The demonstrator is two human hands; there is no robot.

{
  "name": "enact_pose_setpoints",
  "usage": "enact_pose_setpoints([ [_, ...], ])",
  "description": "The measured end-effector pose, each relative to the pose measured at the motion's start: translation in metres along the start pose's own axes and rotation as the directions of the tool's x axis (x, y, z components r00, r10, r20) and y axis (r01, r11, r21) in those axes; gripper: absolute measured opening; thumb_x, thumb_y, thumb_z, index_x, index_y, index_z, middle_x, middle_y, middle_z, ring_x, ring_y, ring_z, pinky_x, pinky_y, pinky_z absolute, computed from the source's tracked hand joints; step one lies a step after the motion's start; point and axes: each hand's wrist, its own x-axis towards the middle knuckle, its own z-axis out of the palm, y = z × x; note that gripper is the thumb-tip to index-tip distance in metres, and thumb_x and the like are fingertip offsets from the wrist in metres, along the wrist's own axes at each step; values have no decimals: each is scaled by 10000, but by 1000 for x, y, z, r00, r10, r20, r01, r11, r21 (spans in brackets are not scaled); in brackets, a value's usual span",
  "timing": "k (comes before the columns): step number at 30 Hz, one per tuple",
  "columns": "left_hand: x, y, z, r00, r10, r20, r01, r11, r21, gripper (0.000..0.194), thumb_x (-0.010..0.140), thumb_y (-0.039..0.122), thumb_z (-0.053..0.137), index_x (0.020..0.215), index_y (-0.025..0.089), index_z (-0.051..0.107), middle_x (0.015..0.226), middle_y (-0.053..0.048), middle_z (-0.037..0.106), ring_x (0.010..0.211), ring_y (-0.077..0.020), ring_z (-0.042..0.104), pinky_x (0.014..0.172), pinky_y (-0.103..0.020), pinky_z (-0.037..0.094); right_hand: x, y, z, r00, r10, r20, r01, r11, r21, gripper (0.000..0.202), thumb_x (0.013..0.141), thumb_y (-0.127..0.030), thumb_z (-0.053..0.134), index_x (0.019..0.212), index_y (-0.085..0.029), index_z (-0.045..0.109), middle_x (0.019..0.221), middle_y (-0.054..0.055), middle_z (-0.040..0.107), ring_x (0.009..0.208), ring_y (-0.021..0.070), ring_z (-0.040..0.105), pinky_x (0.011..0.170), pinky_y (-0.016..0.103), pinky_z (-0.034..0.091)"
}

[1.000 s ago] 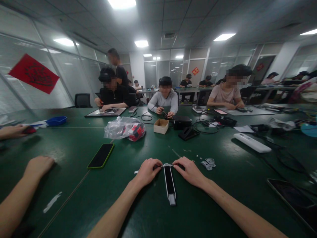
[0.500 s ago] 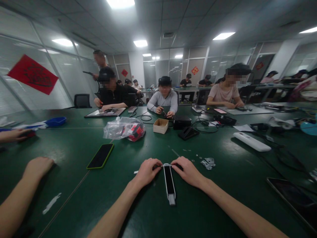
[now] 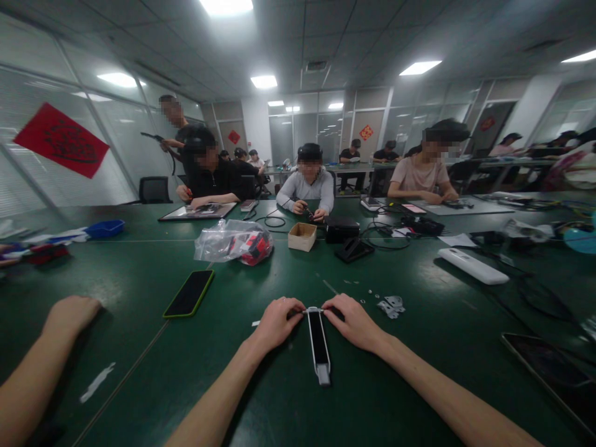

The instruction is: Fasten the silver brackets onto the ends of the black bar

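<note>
A slim black strip (image 3: 319, 340) with pale ends lies flat on the green table (image 3: 288, 273), running straight away from the person. The left hand (image 3: 278, 320) and right hand (image 3: 354, 320) meet at its far end, one on each side, fingers curled narrow and pinching that pale end between them.

It looks light and fairly stiff, a thin part that would slide easily on the smooth table top, so the pinch at the end with the palms resting down seems a sound way to steady it. The long edges would be the safer place to grip; the black face might mark or scratch.

Just right of the right hand sit some small metal bits (image 3: 392, 305). A phone (image 3: 189, 293) with a green edge lies to the left, and farther back a clear bag (image 3: 234, 241) and a small box (image 3: 302, 236). Another person's hand (image 3: 71, 312) rests on the table at the far left.
</note>
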Motion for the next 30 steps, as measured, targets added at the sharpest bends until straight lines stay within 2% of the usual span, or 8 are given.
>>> enact_pose_setpoints([
  [9,0,-3,2,1000,-3,-4,3,1000,-8,114,830,199,566,917,208,639,858,-2,671,808,-152,579,722,-258,421,0,3,-1,999,-43,-18,41,996,-77,233,899,-288,434,963,-188,634,917,54,653,864,174,553,786,336,428],
  [12,0,-2,1,1000,-8,2,8,1000,-14,119,826,198,567,922,209,638,867,-1,669,811,-152,580,719,-257,425,0,10,-15,997,-54,-58,43,984,-173,225,888,-270,440,967,-176,629,936,64,651,883,184,555,801,348,426],
  [16,0,-1,-1,1000,-14,11,14,1000,-19,126,823,188,566,926,210,635,860,0,665,801,-153,577,704,-251,427,-3,31,-46,994,1,-114,-36,950,-310,253,887,-270,417,972,-162,629,960,80,647,899,193,555,796,357,429],
  [20,0,-1,-1,1000,-15,15,15,1000,-20,128,828,195,554,930,208,630,856,-2,661,785,-151,570,712,-258,429,-8,53,-66,996,85,-13,-83,917,-390,258,865,-291,432,967,-191,648,957,75,645,904,201,558,807,361,426],
  [24,-1,-1,-1,1000,-10,6,10,1000,-14,132,830,197,541,933,205,624,861,-4,657,778,-151,567,735,-271,436,-10,61,-67,989,104,109,-54,921,-386,232,844,-266,456,932,-219,666,934,58,648,889,196,562,811,350,418],
  [30,-1,0,-1,1000,-23,12,23,1000,9,144,827,197,541,946,206,622,893,-15,662,831,-166,579,747,-285,434,-9,57,-65,986,118,117,-61,911,-409,202,820,-214,496,894,-221,683,900,63,658,859,205,570,762,336,415],
])
